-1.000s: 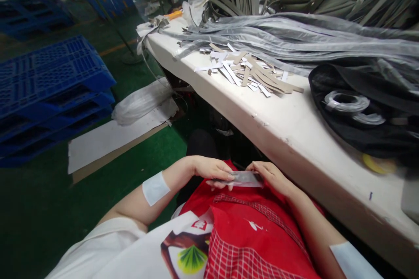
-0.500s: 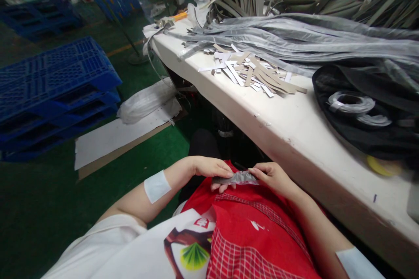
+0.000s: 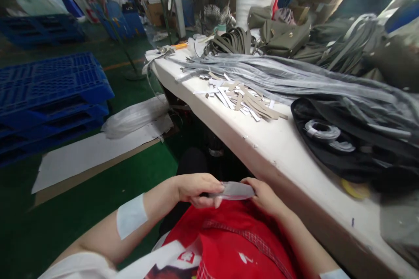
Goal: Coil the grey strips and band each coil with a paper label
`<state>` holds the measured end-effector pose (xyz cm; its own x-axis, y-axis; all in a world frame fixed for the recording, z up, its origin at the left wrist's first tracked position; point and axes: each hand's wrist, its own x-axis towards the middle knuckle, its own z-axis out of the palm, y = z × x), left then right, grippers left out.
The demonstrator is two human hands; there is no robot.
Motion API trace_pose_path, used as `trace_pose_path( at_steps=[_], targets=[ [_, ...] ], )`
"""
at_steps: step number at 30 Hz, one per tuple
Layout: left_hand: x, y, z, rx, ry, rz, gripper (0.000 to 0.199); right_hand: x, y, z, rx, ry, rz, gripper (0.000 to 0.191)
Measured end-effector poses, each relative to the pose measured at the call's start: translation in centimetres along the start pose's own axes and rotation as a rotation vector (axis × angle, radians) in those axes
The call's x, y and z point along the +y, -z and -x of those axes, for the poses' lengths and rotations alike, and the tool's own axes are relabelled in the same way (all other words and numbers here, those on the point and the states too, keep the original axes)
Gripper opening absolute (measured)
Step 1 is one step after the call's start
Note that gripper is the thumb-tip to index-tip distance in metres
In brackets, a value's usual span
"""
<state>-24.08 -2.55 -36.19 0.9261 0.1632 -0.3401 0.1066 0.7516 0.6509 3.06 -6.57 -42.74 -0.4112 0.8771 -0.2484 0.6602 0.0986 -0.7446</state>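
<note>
Strip straightened between 2 hands; table edge near right.

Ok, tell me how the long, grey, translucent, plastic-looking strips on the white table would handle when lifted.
The strips would probably flop, as they lie in loose waves along the table. Each is likely light, looking thin. They may slip over one another, since their surfaces look shiny.

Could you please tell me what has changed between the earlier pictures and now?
The view has tilted up. The left hand and right hand have moved away from the red apron; the greyish strip, crumpled half a second ago, looks smoother. Both hands still hold it; the paper-like scraps remain on the table.
</note>
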Motion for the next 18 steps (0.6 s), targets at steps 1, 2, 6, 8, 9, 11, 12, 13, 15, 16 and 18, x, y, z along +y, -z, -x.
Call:
trace_pose_path(
  at_steps=[1,2,6,8,9,11,12,13,15,16,18],
  targets=[
    [1.3,-0.4,0.4,0.046,-0.158,0.043,0.034,-0.2,-0.5,-0.3,0.01,0.006,-0.032,0.023],
    [2.7,-0.7,0.6,0.119,-0.342,0.083,0.028,-0.7,-1.0,-0.6,0.002,0.02,-0.071,0.024],
    [7.4,-0.1,-0.3,0.564,-0.996,0.013,0.031,-6.4,-2.2,0.1,-0.197,0.112,-0.26,0.042],
    [8.1,0.7,-1.4,0.816,-1.104,-0.286,0.034,-9.5,-1.0,1.3,-0.192,0.17,-0.363,0.048],
    [7.9,0.9,-2.0,0.907,-1.079,-0.491,0.034,-10.6,0.2,1.9,-0.163,0.199,-0.423,0.051],
    [6.7,0.3,-3.0,0.896,-0.9,-0.88,0.032,-11.6,3.2,2.2,-0.061,0.198,-0.578,0.057],
    [5.8,-0.5,-3.3,0.824,-0.81,-1.017,0.034,-11.4,4.8,2.0,0.025,0.172,-0.658,0.059],
    [4.8,-1.4,-3.5,0.71,-0.735,-1.108,0.038,-10.9,6.3,1.5,0.121,0.133,-0.724,0.06],
    [3.0,-3.3,-3.5,0.531,-0.651,-1.208,0.043,-9.1,8.6,0.1,0.291,0.034,-0.764,0.063],
    [2.3,-3.9,-3.5,0.524,-0.633,-1.218,0.044,-8.2,9.4,-0.7,0.331,-0.017,-0.715,0.064],
    [1.2,-4.3,-3.4,0.584,-0.577,-1.099,0.049,-6.6,10.3,-2.1,0.363,-0.105,-0.465,0.061]
  ],
)
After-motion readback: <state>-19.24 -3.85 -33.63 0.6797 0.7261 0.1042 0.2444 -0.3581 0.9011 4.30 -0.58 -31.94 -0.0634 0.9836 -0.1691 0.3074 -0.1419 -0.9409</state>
